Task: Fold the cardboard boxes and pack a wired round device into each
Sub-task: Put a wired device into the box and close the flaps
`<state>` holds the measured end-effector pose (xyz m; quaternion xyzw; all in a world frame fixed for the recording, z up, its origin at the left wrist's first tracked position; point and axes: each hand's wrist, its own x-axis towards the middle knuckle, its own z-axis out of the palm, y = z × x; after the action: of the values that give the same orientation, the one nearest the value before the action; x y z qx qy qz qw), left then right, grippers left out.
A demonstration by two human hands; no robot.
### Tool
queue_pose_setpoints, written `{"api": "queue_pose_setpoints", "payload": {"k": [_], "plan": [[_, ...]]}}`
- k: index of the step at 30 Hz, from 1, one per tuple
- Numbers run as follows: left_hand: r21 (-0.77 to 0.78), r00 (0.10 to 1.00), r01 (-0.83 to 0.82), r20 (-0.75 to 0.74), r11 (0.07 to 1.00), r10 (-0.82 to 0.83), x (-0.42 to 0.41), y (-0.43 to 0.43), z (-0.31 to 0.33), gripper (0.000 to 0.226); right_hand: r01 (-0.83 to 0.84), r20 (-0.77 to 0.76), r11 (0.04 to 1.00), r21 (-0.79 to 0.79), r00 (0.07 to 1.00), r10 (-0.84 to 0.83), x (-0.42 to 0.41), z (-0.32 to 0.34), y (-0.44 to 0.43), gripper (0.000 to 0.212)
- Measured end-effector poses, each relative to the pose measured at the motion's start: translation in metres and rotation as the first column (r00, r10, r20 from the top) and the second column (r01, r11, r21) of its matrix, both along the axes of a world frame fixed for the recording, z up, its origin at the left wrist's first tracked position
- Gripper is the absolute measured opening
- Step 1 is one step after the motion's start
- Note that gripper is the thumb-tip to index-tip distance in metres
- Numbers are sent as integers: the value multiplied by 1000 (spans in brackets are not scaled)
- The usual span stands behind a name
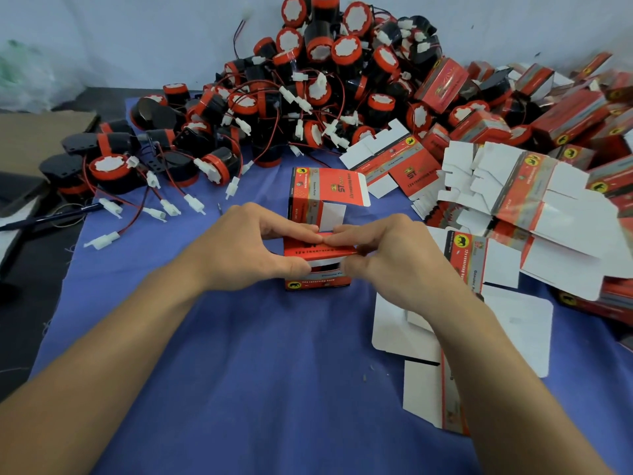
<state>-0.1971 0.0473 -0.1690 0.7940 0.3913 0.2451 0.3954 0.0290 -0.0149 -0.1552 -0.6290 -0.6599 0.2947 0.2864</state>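
Dozens of wired round devices (308, 80) heap far behind, flat boxes (513, 200) crowd the right. Mid-worktop (239, 371) the box (318, 265) lies long axis left-right; left hand (246, 248) and right hand (394, 258) pinch its lid flap.

Red, black and white on a blue cloth

The box (318, 252) I am closing is red with black lettering, a grey band and a yellow disc bearing a black animal. The second box (322, 190) behind it has the same red, grey and yellow print, and its inner flap is white. The cloth (274, 371) is plain violet-blue. The devices (308, 80) have black bodies, red rims and white faces, with red and black wires (238, 34) ending in white plugs (102, 240). The flat blanks (513, 200) are white inside and red and grey outside. The wall (137, 29) is pale bluish white.
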Motion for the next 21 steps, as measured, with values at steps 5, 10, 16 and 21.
{"api": "queue_pose_setpoints", "payload": {"k": [5, 10, 16, 21], "plan": [[-23, 1000, -3, 10, 1000, 3, 1, 2, -1, 46, 3, 30, 1000, 20, 1000, -4, 5, 5, 0, 33], [-21, 1000, 17, -21, 1000, -18, -1, 5, -2, 49, 33, 49, 999, 29, 998, -34, 4, 4, -2, 30], [-92, 997, 18, 83, 996, -10, -1, 6, -7, 26, -14, 188, 997, 70, 982, 0, 0, 6, -4, 27], [-70, 997, 9, 75, 998, -4, -1, 5, -10, 32, -136, 131, 985, -104, 980, 149, 15, 17, -3, 38]]}}
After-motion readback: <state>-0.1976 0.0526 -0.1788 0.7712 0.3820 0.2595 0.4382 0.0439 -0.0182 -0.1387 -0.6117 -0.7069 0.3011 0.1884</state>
